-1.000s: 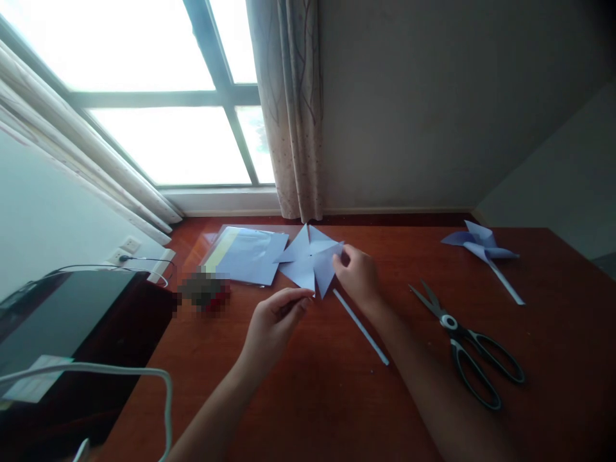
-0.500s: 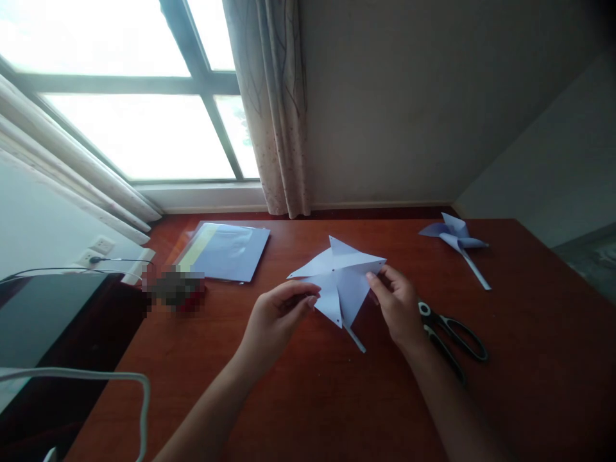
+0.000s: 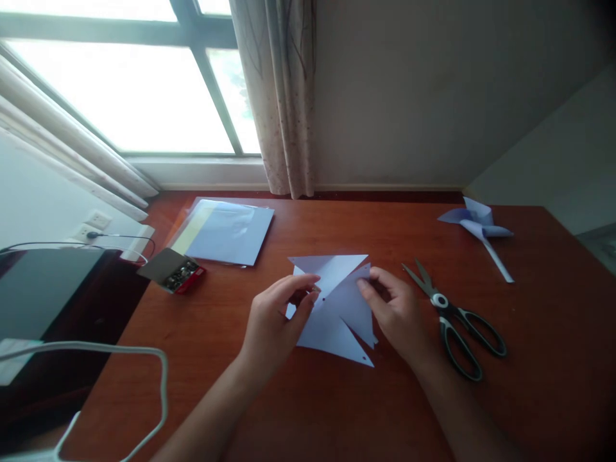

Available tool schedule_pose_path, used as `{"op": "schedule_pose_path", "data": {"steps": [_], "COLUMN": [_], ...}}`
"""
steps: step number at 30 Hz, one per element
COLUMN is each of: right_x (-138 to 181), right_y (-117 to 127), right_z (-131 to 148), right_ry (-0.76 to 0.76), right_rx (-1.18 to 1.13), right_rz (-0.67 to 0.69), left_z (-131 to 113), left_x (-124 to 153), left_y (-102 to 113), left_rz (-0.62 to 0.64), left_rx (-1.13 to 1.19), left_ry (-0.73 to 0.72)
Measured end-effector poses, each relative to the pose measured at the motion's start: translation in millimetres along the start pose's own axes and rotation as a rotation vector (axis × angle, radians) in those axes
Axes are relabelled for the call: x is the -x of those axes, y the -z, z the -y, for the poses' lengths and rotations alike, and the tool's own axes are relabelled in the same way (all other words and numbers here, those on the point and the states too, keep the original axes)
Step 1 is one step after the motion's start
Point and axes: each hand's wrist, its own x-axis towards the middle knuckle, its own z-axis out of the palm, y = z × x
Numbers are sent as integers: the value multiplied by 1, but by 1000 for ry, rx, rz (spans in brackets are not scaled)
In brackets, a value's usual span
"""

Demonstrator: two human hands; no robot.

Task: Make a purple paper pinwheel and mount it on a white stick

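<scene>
A pale blue paper square cut into triangular flaps (image 3: 337,308) lies on the reddish wooden table (image 3: 308,404), in front of me. My left hand (image 3: 276,324) rests on its left side, thumb and forefinger pinched together near the paper's middle. My right hand (image 3: 392,314) pinches the tip of one flap on the right side and bends it toward the middle. A small dark dot shows near the paper's centre. Whether the left fingers hold anything small is hidden.
Black-handled scissors (image 3: 450,317) lie just right of my right hand. A finished blue paper pinwheel on a white stick (image 3: 476,228) lies at the far right. A clear sleeve of coloured paper (image 3: 224,231) and a small open box (image 3: 173,271) sit at the back left. A dark device with cables (image 3: 43,295) borders the left.
The paper came from the back of the table toward me and now lies flat. Both hands came with it. The white stick seen earlier is no longer visible.
</scene>
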Motion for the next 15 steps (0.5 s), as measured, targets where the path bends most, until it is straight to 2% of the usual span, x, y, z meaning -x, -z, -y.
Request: {"op": "schedule_pose_path", "data": {"steps": [4,8,11,15], "right_x": [0,0,0,1], "right_y": [-3,-3,-2,-2], "right_z": [1,2,2,2], "right_ry": [-6,-28,-42,-57], "right_rx": [23,0,-11,-20], "right_rz": [4,15,16,18], "left_z": [3,1,-3,-5], "left_x": [2,2,0,-4], "left_y": [-5,-7,-7,-6], "left_rz": [30,81,51,13], "left_rx": [51,209,341,402], "left_ry": [92,207,284,319]}}
